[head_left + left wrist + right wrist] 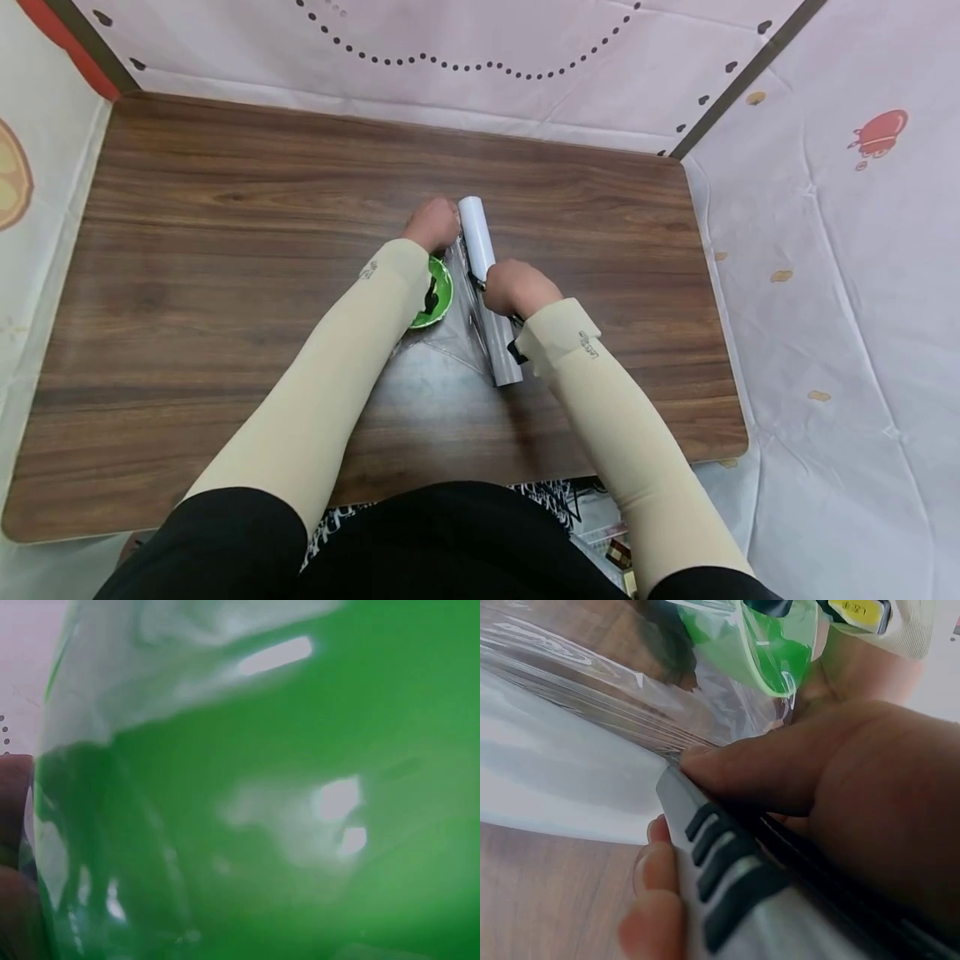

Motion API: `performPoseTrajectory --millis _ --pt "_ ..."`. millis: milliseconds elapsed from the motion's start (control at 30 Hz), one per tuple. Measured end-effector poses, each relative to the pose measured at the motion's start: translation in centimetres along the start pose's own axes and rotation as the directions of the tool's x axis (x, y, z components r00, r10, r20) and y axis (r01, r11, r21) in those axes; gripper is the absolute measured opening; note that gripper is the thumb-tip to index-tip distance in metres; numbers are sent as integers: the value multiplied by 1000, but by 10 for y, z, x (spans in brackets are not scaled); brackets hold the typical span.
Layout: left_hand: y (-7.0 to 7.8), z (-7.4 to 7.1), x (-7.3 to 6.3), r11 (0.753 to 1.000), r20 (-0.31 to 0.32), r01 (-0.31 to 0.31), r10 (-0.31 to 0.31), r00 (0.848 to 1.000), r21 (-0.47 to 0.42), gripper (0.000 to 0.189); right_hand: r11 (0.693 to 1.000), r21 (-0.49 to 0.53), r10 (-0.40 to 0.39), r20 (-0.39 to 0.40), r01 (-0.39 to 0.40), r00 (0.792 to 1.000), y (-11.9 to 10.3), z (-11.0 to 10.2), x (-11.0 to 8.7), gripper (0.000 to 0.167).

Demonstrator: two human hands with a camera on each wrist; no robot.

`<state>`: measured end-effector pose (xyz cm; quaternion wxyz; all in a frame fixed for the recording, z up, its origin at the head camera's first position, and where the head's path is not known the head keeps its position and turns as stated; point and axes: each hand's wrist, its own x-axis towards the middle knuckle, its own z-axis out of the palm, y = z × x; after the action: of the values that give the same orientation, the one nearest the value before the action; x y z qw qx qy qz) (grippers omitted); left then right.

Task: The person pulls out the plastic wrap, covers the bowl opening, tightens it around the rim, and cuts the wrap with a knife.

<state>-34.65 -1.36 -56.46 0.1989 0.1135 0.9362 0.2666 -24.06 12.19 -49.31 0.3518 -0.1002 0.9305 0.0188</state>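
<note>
A white roll of cling film (pixel 477 229) lies lengthwise on the table, and a clear sheet of film (pixel 457 329) stretches from it to the left. Under the sheet stands a green bowl (pixel 444 292), partly hidden by the left forearm. My left hand (pixel 435 223) grips the film's edge near the roll's far end; its fingers (pixel 15 817) show at the bowl's side in the left wrist view. My right hand (pixel 521 287) holds a grey and black utility knife (pixel 735 877) across the roll. The knife's front end meets the gathered film along the roll, its blade hidden.
The brown wooden table (pixel 247 208) extends on both sides, with rounded front corners. White printed cloth (pixel 465 92) hangs at the back and sides. Some boxes (pixel 617 554) lie below the table's front edge.
</note>
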Motion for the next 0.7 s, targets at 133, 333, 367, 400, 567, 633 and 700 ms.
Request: performPoseTrajectory --millis 133,333,367,400,567,633,700 --pt "4 -3 -5 1000 -7 -10 10 1000 13 18 1000 26 2 16 -3 1000 2 5 -6 20" --pt "6 -2 -6 1000 2 6 -6 1000 -7 19 999 46 4 50 -7 999 5 12 -14 26" --pt "5 -2 -6 1000 2 13 -13 1000 -17 19 999 42 -1 55 -1 998 5 13 -15 28" --pt "5 -2 -6 999 4 20 -20 1000 -28 19 999 40 -4 60 2 998 6 15 -16 29" --pt "4 -2 -5 998 10 37 -36 999 -53 19 999 21 -35 62 34 997 6 23 -22 33" --pt "4 -2 -5 998 5 31 -31 1000 -47 19 999 13 -40 58 39 998 6 26 -24 34" --pt "4 -2 -5 999 2 26 -26 1000 -37 18 999 1 -47 57 47 997 6 30 -27 36"
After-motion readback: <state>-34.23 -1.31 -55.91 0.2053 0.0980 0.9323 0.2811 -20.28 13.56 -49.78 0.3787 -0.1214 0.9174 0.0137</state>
